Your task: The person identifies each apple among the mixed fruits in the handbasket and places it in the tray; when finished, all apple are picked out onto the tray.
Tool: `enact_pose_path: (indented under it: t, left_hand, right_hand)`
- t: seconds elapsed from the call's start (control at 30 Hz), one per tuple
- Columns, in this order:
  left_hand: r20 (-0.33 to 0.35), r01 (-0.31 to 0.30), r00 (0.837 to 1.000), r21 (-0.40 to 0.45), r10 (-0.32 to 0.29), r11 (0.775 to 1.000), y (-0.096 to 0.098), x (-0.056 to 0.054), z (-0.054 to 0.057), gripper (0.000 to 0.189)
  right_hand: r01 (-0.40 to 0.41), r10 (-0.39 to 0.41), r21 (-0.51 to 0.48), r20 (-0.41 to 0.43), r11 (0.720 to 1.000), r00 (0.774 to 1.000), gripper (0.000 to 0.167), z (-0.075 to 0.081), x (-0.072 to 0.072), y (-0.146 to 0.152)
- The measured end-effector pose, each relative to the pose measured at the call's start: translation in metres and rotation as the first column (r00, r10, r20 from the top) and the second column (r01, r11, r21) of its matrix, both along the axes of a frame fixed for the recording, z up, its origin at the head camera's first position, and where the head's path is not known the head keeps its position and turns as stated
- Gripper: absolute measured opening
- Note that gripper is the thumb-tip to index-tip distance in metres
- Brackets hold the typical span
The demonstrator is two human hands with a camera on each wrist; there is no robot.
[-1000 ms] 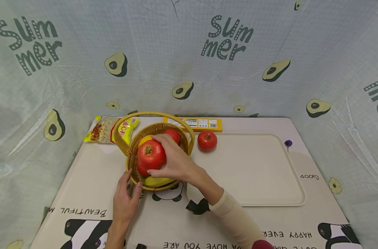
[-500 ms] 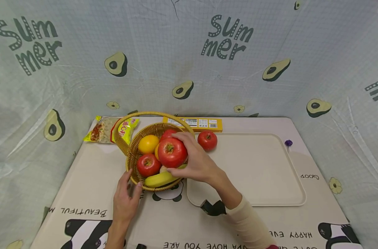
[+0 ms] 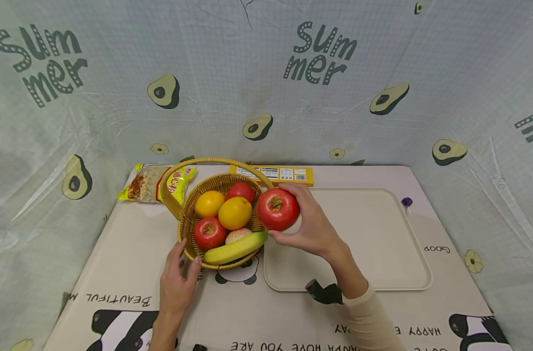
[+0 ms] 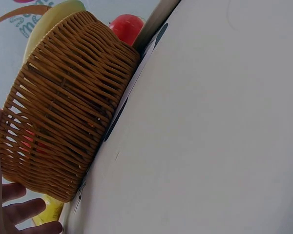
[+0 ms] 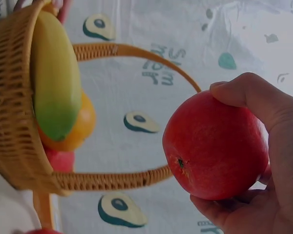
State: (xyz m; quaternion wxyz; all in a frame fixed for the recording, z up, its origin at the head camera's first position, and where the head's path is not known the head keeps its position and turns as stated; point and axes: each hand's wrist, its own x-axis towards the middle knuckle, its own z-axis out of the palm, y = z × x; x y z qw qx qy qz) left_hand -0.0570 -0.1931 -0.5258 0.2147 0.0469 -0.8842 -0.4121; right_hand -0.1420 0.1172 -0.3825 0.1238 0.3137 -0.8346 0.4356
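right hand, pinching an apple, has moved from over the basket toward right edge of worktop; left hand, spread, touches basket's near-left rim.

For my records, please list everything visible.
Table: 1, white, beneath
Basket: 1, brown, on table
Apples: 4, red, two in basket, one held, one by tray
Oranges: 2, yellowish, in basket
Banana: 1, yellow, in basket
Round fruit: 1, pinkish, in basket
Tray: 1, cream, right of basket
Packet: 1, yellow, far left
Box: 1, yellow, far edge
Small item: 1, purple, by tray
Curtain: 1, grey, behind
Left hand: 1, at basket
Right hand: 1, cream sleeve, holding apple
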Motion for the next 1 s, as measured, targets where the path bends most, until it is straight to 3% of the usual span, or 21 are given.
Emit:
enact_pose_path:
  t: [0.3, 0.63, 0.83, 1.0]
  left_hand:
    - [0.013, 0.002, 1.0, 0.003, -0.002, 1.0, -0.001, 0.001, 0.0, 0.057]
    - [0.019, -0.007, 1.0, -0.012, 0.007, 1.0, 0.0, 0.0, 0.001, 0.057]
    - [0.041, -0.02, 0.999, -0.025, 0.021, 0.999, 0.0, 0.001, 0.002, 0.057]
    - [0.023, -0.01, 1.0, -0.016, 0.011, 1.0, 0.0, 0.001, 0.001, 0.057]
  right_hand:
    - [0.137, -0.136, -0.009, 0.03, 0.991, 0.99, 0.088, -0.001, -0.005, 0.031]
    - [0.254, -0.251, -0.016, 0.109, 0.967, 0.962, 0.091, -0.015, -0.022, 0.058]
    - [0.32, -0.319, 0.024, 0.173, 0.947, 0.932, 0.092, -0.032, -0.036, 0.072]
    - [0.368, -0.367, 0.052, 0.286, 0.928, 0.885, 0.09, -0.048, -0.049, 0.083]
